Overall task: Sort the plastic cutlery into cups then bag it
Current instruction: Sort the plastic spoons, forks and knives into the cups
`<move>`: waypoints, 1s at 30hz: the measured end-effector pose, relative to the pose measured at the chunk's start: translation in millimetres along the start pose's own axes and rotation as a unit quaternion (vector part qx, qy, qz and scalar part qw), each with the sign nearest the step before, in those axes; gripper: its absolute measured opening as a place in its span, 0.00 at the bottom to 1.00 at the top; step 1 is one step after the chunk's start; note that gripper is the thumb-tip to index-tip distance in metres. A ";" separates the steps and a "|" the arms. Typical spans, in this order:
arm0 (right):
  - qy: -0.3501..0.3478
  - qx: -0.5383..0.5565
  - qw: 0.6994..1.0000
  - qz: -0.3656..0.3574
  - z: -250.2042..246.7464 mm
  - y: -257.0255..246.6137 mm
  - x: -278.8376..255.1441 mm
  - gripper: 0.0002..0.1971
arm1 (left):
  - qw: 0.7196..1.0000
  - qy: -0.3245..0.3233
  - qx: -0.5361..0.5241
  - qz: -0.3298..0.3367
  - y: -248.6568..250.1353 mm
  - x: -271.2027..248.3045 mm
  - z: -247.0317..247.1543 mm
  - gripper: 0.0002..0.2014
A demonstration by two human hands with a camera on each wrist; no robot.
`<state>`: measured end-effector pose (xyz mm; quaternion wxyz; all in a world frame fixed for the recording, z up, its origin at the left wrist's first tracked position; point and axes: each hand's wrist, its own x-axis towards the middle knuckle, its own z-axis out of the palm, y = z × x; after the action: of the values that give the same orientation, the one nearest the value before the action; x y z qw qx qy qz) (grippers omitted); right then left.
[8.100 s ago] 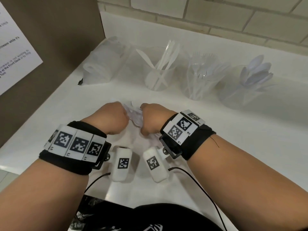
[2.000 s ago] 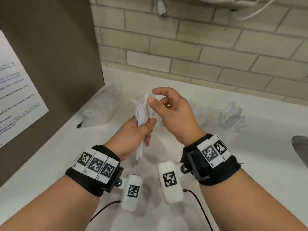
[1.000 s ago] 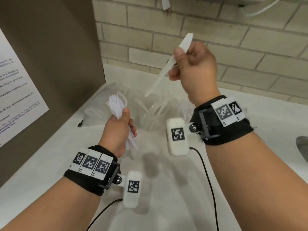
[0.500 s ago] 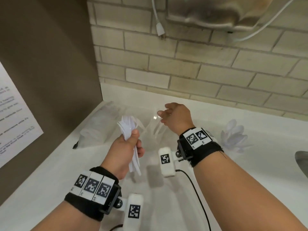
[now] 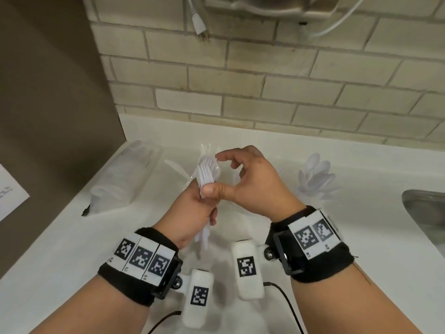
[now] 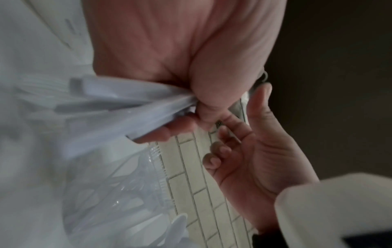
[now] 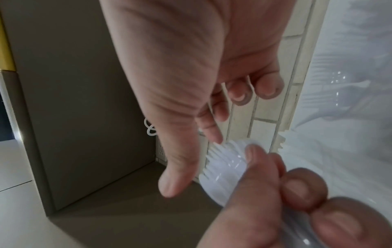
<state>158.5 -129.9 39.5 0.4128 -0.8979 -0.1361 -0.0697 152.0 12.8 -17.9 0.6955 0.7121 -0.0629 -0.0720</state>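
Left hand (image 5: 192,213) clenched round a bundle of white plastic forks (image 5: 206,173), thumb pressed across the stack, tines up, handles poking out below the fist. Bundle held in the air above the white counter (image 5: 60,237), in front of the knife cup. Right hand (image 5: 255,186) just beside the bundle on its right, fingers loosely curled, index fingertip at the fork tines; right wrist view shows that fingertip about touching the tine edge, but nothing gripped. Right wrist view blurred, so contact not certain.

Knife cup (image 5: 192,172) mostly hidden behind the bundle and both hands; only a knife blade and a bit of clear rim show. A middle cup behind the right hand is hidden, contents cannot be told. Spoon cup (image 5: 315,179) to the right of the bundle, clear wall hard to make out, spoon bowls fanned above it. Clear plastic bag (image 5: 125,174) lies on the counter left of the bundle, outline faint against white. Metal sink (image 5: 428,213) cut off at the right edge. Left wrist view: fork handles blurred, a clear cup with cutlery below, kind unclear.
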 end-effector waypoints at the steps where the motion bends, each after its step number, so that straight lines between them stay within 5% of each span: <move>1: -0.005 -0.001 1.000 0.014 1.5 1.4 -1.7 0.34 | 0.999 0.001 0.029 0.014 0.8 1.6 2.8 0.05; 5: 0.025 0.080 0.995 0.052 10.6 7.5 -3.2 0.23 | 1.000 0.002 0.018 -0.003 5.9 3.5 13.0 0.07; 11: 0.033 0.203 0.975 0.079 -0.8 13.8 -2.5 0.04 | 0.993 -0.082 -0.079 -0.013 10.1 -0.1 14.7 0.11; 16: 0.036 0.184 0.981 0.046 -0.7 17.8 -0.5 0.11 | 0.992 -0.107 -0.066 -0.014 12.7 1.3 19.0 0.08; 19: 0.080 0.199 0.975 0.056 -1.1 18.5 0.6 0.06 | 0.990 -0.126 -0.058 0.000 11.2 2.3 19.4 0.02; 23: 0.081 0.182 0.978 0.055 -1.1 20.6 2.9 0.05 | 0.987 -0.106 -0.121 -0.026 7.5 1.8 19.7 0.32; 30: 0.101 0.167 0.980 0.041 -2.4 23.2 3.0 0.08 | 0.989 -0.058 -0.132 -0.029 10.3 0.7 19.8 0.25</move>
<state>168.3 -145.6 25.0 0.5714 -0.8092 -0.0664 -0.1192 149.1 -7.0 -8.1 0.7765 0.6100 -0.0723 -0.1406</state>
